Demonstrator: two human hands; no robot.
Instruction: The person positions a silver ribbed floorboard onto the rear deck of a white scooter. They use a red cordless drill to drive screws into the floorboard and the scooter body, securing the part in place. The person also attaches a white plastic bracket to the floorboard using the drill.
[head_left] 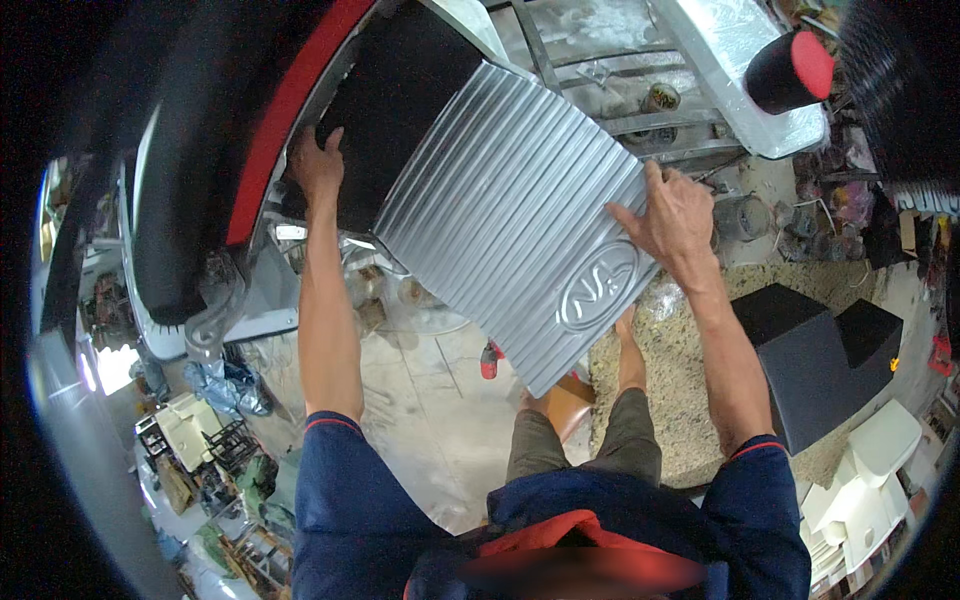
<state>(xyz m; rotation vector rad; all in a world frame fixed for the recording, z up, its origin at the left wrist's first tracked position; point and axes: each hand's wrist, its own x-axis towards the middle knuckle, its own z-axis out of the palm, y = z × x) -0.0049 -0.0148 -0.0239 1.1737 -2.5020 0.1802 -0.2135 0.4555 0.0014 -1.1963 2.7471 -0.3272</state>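
Observation:
A silver ribbed panel [515, 195] with a raised oval emblem slopes across the middle, its upper left edge against a black panel [405, 95]. My right hand [675, 220] grips the silver panel's right edge, thumb on the ribbed face; the tips of the other fingers are partly hidden. Farther left, my left hand [317, 168] rests at the edge of the black panel, beside a curved red-trimmed frame [285, 125]. Its visible fingers are spread apart, and I see nothing held in it.
A metal frame with crossbars [640, 122] stands at the far side, next to a plastic-wrapped beam bearing a black and red cylinder [790, 72]. A black block-shaped piece [800, 365] lies at right. Cream plastic parts [865, 490] and a small red-and-black object [489, 362] are lower.

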